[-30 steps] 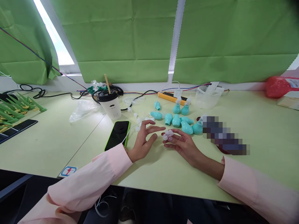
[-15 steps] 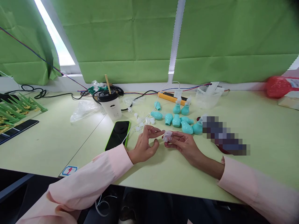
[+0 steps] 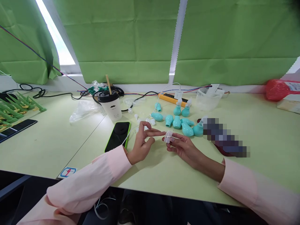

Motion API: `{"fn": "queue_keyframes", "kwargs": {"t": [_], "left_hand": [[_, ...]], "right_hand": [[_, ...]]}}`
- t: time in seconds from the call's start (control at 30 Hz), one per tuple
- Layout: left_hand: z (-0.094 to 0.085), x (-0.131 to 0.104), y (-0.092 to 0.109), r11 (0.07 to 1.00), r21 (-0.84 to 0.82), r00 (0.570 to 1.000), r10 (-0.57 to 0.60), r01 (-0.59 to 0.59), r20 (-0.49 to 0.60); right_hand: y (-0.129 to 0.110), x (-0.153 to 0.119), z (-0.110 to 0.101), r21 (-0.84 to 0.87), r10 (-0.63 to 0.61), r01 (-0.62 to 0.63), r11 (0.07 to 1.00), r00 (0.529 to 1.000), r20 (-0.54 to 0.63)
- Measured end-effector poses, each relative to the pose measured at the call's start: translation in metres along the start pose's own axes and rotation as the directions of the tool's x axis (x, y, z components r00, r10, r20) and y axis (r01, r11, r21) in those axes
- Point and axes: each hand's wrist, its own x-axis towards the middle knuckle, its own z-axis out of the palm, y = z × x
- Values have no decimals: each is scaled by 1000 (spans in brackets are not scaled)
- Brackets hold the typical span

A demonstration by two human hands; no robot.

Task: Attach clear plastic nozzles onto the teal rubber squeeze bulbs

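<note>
My right hand point(image 3: 185, 147) pinches a small clear plastic piece point(image 3: 168, 137) above the table. My left hand point(image 3: 144, 142) is beside it, holding nothing; its fingers are apart, and one stretched fingertip reaches the piece's left side. Behind my hands lie several turquoise squeeze bulbs point(image 3: 176, 122), some on their sides. Two bulbs farther back point(image 3: 177, 109) stand upright with clear tips on top. Small clear plastic parts point(image 3: 152, 121) are scattered just past my left hand, partly hidden by it.
Left of my left hand lies a green-edged phone point(image 3: 117, 136) with a white cable. A lidded paper cup point(image 3: 112, 107) stands behind it. At the back are an orange power strip point(image 3: 172, 99) and a clear plastic tub point(image 3: 209, 99). A blurred-out object point(image 3: 225, 139) lies at right.
My left hand's index finger has lifted and curled, while another finger stays against the clear piece. The piece has turned slightly in my right hand.
</note>
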Motion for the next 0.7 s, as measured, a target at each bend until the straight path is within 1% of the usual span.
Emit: {"fn": "queue_keyframes", "kwargs": {"t": [0.13, 0.23, 0.3, 0.37, 0.4, 0.43, 0.5, 0.53, 0.6, 0.63, 0.7], "left_hand": [[0, 4, 5, 990, -139, 999, -7, 12, 36], [0, 7, 6, 983, -177, 998, -37, 47, 57], [0, 7, 4, 984, -173, 999, -22, 27, 29], [-1, 7, 2, 989, -144, 1000, 18, -20, -14], [-1, 6, 2, 993, -107, 999, 37, -39, -18], [-2, 5, 1, 997, -51, 998, 56, -55, 1], [-2, 3, 2, 988, 123, 992, 87, -98, 90], [-2, 2, 3, 966, 220, 984, 105, -136, 145], [0, 0, 4, 895, 375, 957, 156, -242, 245], [1, -1, 4, 854, 429, 942, 186, -295, 278], [2, -1, 3, 782, 504, 922, 236, -367, 306]], "right_hand": [[-4, 0, -3, 12, 19, -19, 1000, 999, 34], [-5, 0, -4, 22, 36, -37, 999, 999, 35], [-6, 0, -4, 38, 44, -45, 998, 999, 27], [-6, -1, -3, 38, 44, -45, 998, 999, 20], [-6, -1, -3, 30, 40, -40, 999, 999, 16], [-7, -1, -3, 21, 35, -35, 999, 999, 12], [-8, -1, -4, 5, 26, -26, 1000, 1000, 7], [-9, -1, -5, -1, 23, -23, 1000, 1000, 1], [-10, 0, -7, -17, 12, -12, 1000, 1000, -20], [-10, 0, -7, -30, 5, -6, 1000, 1000, -31], [-11, 0, -7, -57, -14, 11, 998, 999, -47]]}}
